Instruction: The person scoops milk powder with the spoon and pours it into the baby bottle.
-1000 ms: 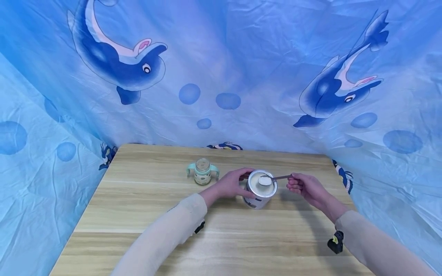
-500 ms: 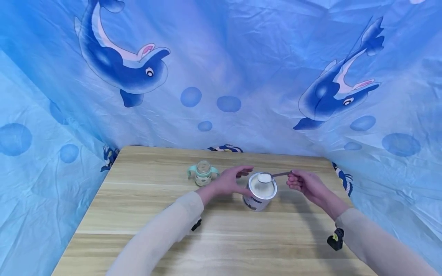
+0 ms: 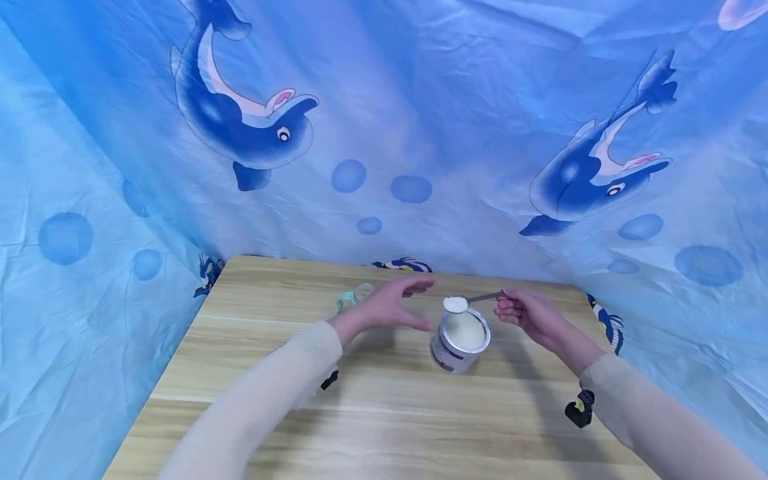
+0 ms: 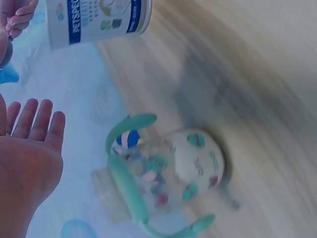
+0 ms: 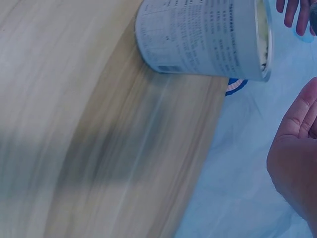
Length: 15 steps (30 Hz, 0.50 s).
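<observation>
An uncovered can of white powder stands upright on the table, its printed label plain in the left wrist view. My right hand pinches the handle of a dark spoon. White powder heaps in the spoon's bowl, above the can's far left rim. To the can's left, my left hand is spread, thumb apart from the fingers, touching nothing. Behind that hand is a clear baby bottle with green handles and printed patterns; the head view shows only its top and one handle.
The wooden table has its far edge against a blue hanging cloth printed with dolphins. More cloth hangs at both sides. A small black device is strapped at my right wrist.
My left hand has let go of the can and drawn back left, now covering part of the bottle. The loaded spoon has risen from the can's mouth and shifted slightly left.
</observation>
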Each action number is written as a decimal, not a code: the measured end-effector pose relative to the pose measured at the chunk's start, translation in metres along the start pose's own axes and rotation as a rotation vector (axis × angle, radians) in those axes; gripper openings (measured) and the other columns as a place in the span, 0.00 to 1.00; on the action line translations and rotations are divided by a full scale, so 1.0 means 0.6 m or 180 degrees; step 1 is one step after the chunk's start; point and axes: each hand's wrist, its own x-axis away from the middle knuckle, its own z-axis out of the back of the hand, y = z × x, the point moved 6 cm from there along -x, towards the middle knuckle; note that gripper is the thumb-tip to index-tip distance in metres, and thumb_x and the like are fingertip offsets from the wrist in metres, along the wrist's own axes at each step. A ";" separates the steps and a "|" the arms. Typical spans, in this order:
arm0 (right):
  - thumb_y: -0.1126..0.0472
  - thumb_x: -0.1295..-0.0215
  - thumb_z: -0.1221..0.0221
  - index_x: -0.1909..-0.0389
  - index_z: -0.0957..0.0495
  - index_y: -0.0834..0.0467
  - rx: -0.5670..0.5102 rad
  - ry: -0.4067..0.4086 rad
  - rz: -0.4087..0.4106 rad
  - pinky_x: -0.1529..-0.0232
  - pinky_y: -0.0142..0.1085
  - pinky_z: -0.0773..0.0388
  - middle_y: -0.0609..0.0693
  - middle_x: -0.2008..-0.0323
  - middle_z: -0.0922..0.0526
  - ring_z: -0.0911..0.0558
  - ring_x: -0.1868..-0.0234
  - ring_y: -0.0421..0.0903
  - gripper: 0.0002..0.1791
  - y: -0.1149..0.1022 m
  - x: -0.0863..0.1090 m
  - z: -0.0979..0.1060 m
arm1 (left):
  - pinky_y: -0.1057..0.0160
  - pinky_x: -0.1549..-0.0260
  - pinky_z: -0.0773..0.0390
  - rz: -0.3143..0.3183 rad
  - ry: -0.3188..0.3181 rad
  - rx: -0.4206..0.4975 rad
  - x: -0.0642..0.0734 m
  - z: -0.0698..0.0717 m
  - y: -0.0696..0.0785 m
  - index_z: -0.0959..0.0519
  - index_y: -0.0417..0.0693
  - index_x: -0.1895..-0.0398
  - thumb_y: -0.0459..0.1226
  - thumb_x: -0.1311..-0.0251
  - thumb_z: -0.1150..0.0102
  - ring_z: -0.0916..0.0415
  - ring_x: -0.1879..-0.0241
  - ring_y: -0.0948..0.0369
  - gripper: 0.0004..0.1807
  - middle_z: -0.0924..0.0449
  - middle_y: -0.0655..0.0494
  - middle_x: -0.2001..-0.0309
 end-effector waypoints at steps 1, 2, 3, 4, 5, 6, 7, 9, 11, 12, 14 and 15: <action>0.62 0.13 0.53 0.64 0.15 0.58 0.0014 -0.0005 -0.0001 0.52 0.33 0.11 0.49 0.68 0.10 0.10 0.62 0.41 0.20 -0.002 -0.002 -0.003 | 0.58 0.24 0.34 -0.0012 0.0006 0.0002 0.002 0.006 0.000 0.36 0.58 0.17 0.47 0.49 0.14 0.33 0.24 0.59 0.56 0.31 0.60 0.22; 0.62 0.13 0.53 0.63 0.15 0.58 0.0022 -0.0012 -0.0001 0.52 0.33 0.11 0.49 0.68 0.10 0.10 0.62 0.41 0.20 -0.004 -0.004 -0.007 | 0.58 0.24 0.34 -0.0027 0.0009 0.0018 0.004 0.011 0.000 0.36 0.57 0.17 0.46 0.49 0.14 0.33 0.24 0.59 0.56 0.31 0.59 0.22; 0.62 0.13 0.53 0.63 0.15 0.58 0.0026 -0.0012 0.0001 0.52 0.33 0.11 0.49 0.68 0.11 0.10 0.62 0.41 0.19 -0.005 -0.006 -0.011 | 0.58 0.23 0.34 -0.0053 0.0019 0.0026 0.006 0.018 0.000 0.35 0.56 0.17 0.46 0.48 0.14 0.33 0.24 0.59 0.55 0.31 0.58 0.22; 0.62 0.13 0.52 0.63 0.15 0.58 0.0029 -0.0015 0.0002 0.52 0.33 0.11 0.48 0.68 0.11 0.10 0.62 0.41 0.19 -0.007 -0.009 -0.016 | 0.57 0.23 0.33 -0.0089 0.0033 0.0029 0.009 0.024 -0.001 0.35 0.55 0.18 0.45 0.48 0.15 0.33 0.24 0.58 0.54 0.30 0.57 0.22; 0.62 0.13 0.52 0.63 0.15 0.58 0.0028 -0.0014 0.0003 0.52 0.33 0.11 0.48 0.68 0.11 0.10 0.62 0.41 0.19 -0.008 -0.011 -0.020 | 0.57 0.23 0.33 -0.0111 0.0046 0.0020 0.011 0.030 -0.002 0.34 0.55 0.18 0.45 0.47 0.15 0.33 0.24 0.58 0.54 0.30 0.57 0.22; 0.62 0.13 0.52 0.63 0.15 0.58 0.0020 -0.0017 0.0006 0.52 0.33 0.11 0.49 0.68 0.11 0.10 0.62 0.42 0.18 -0.010 -0.014 -0.025 | 0.57 0.23 0.33 -0.0116 0.0060 0.0019 0.014 0.037 -0.004 0.34 0.55 0.18 0.45 0.47 0.15 0.33 0.24 0.57 0.53 0.30 0.56 0.22; 0.62 0.14 0.52 0.63 0.16 0.58 0.0011 -0.0023 0.0011 0.52 0.33 0.11 0.49 0.68 0.12 0.10 0.62 0.42 0.18 -0.011 -0.017 -0.030 | 0.56 0.23 0.33 -0.0108 0.0073 0.0030 0.018 0.044 -0.006 0.33 0.54 0.18 0.45 0.47 0.15 0.33 0.24 0.57 0.53 0.30 0.56 0.22; 0.63 0.14 0.51 0.63 0.16 0.58 -0.0004 -0.0056 0.0011 0.52 0.34 0.11 0.49 0.68 0.11 0.11 0.63 0.41 0.18 -0.013 -0.023 -0.040 | 0.56 0.23 0.33 -0.0085 0.0107 0.0013 0.026 0.059 -0.010 0.33 0.53 0.19 0.45 0.47 0.15 0.33 0.23 0.56 0.52 0.30 0.56 0.23; 0.63 0.14 0.51 0.63 0.16 0.58 -0.0016 -0.0091 0.0024 0.52 0.34 0.11 0.49 0.68 0.11 0.11 0.63 0.41 0.17 -0.016 -0.029 -0.050 | 0.56 0.23 0.34 -0.0022 0.0144 -0.0043 0.035 0.074 -0.015 0.34 0.53 0.18 0.46 0.47 0.15 0.33 0.23 0.56 0.53 0.30 0.57 0.23; 0.63 0.14 0.51 0.63 0.16 0.58 -0.0029 -0.0111 0.0034 0.52 0.34 0.11 0.50 0.68 0.11 0.11 0.63 0.41 0.17 -0.017 -0.032 -0.055 | 0.56 0.23 0.34 0.0004 0.0165 -0.0065 0.040 0.081 -0.017 0.34 0.52 0.18 0.46 0.48 0.15 0.34 0.23 0.56 0.54 0.30 0.56 0.22; 0.63 0.14 0.52 0.63 0.16 0.58 -0.0041 -0.0149 0.0048 0.52 0.34 0.11 0.50 0.68 0.11 0.11 0.63 0.41 0.18 -0.020 -0.039 -0.064 | 0.55 0.22 0.34 0.0021 0.0198 -0.0093 0.049 0.095 -0.021 0.34 0.51 0.18 0.46 0.48 0.15 0.34 0.23 0.55 0.54 0.30 0.54 0.22; 0.63 0.14 0.51 0.62 0.16 0.58 -0.0042 -0.0160 0.0059 0.52 0.34 0.11 0.50 0.68 0.11 0.11 0.64 0.41 0.17 -0.022 -0.042 -0.068 | 0.55 0.22 0.35 0.0027 0.0214 -0.0103 0.054 0.101 -0.023 0.34 0.51 0.18 0.45 0.47 0.15 0.34 0.23 0.55 0.54 0.30 0.54 0.22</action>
